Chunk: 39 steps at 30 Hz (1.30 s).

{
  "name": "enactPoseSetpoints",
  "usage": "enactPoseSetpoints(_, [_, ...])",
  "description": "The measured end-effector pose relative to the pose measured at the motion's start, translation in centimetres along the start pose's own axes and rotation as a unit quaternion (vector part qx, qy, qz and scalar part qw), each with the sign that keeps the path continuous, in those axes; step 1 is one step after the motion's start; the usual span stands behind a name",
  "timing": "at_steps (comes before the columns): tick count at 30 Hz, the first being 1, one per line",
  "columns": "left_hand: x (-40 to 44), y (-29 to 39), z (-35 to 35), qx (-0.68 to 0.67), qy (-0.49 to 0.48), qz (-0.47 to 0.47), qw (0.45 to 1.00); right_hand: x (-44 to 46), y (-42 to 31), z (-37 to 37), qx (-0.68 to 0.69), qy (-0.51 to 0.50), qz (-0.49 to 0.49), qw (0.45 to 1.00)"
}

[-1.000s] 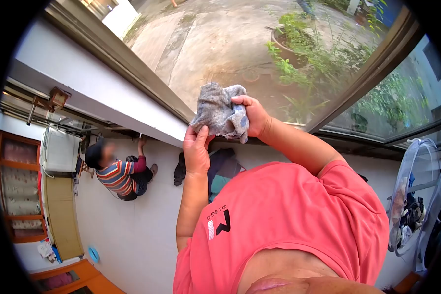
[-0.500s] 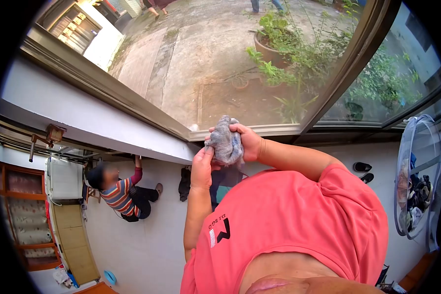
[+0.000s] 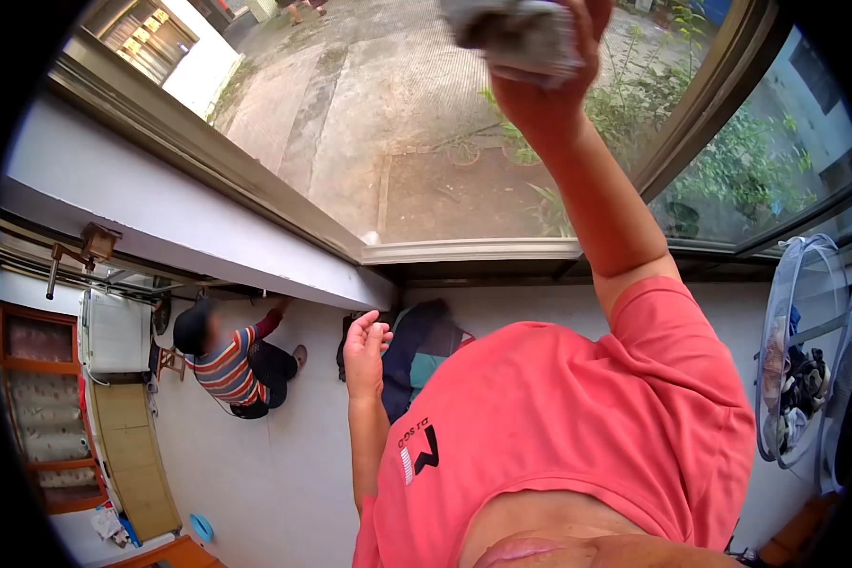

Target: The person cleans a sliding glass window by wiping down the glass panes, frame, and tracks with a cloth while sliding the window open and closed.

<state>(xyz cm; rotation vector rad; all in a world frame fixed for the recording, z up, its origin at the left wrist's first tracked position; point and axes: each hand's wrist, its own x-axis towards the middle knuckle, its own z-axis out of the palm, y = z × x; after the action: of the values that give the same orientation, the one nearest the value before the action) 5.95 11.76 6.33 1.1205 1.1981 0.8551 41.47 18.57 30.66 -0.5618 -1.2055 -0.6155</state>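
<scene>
My right hand (image 3: pixel 551 106) is raised high at the top of the view, wrapped around a bunched grey cloth (image 3: pixel 532 43). The cloth is blurred, and it overlaps the large window pane (image 3: pixel 350 142); whether it touches the glass I cannot tell. Lower down, my left hand (image 3: pixel 363 352) hangs below the window sill (image 3: pixel 256 260) with its fingers loosely bent and a little apart. Nothing is in it. Dark and teal fabric (image 3: pixel 417 355) lies behind and beside that hand.
To the left, a person in a striped top (image 3: pixel 229 374) crouches by the wall. A mesh hanging basket with clothes (image 3: pixel 800 379) is at the right. The window frame (image 3: pixel 473 250) runs across in front of me. Plants (image 3: pixel 738 170) grow outside.
Both hands were together on the cloth at the sill. My right hand has moved up and away with it, while my left hand has let go and dropped slightly.
</scene>
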Motion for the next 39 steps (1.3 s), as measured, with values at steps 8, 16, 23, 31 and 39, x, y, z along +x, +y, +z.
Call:
enactPoseSetpoints(8, [-1.4, -1.0, -0.7, 0.008, -0.003, -0.016, 1.0, -14.7, 4.5, 4.7, -0.274, -0.361, -0.187, 0.872])
enactPoseSetpoints(16, [-2.5, -2.5, -3.4, 0.039, 0.018, -0.042, 0.998, -25.6, 5.1, -3.4, -0.158, -0.648, -0.272, 0.694])
enactPoseSetpoints(23, [-1.6, -2.7, -3.5, 0.044, 0.044, -0.063, 0.996, -2.2, 5.3, -1.8, -0.324, -0.167, -0.26, 0.894])
enactPoseSetpoints(31, [2.0, -2.9, -0.6, 0.055, -0.063, -0.06, 0.995, -15.8, 6.0, -7.7, -0.346, -0.391, -0.286, 0.804])
enactPoseSetpoints(39, [3.2, -2.7, -0.5, 0.078, -0.082, -0.074, 0.991, -4.9, 2.2, -16.7, -0.385, -0.32, -0.192, 0.844])
